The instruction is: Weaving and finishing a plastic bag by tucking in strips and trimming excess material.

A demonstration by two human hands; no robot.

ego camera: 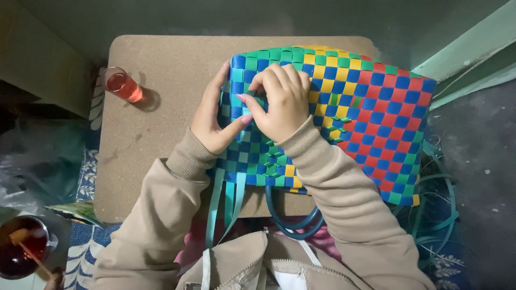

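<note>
Cork board (pixel 161 107), both hands (pixel 252 107) pressing woven basket (pixel 376 107)

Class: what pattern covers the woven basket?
Checkerboard weave of blue, red, green and yellow; head view.

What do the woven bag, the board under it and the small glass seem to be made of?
Bag: likely plastic strapping, glossy flat strips in blue, red, green and yellow.
Board: looks like cork or particle board, matt, speckled tan.
Glass: clear glass or plastic, see-through with red liquid inside; which one is hard to tell.

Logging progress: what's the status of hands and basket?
Left hand flat on multicoloured woven plastic basket. Right hand pinching its teal strip. Nothing obstructing.
</note>
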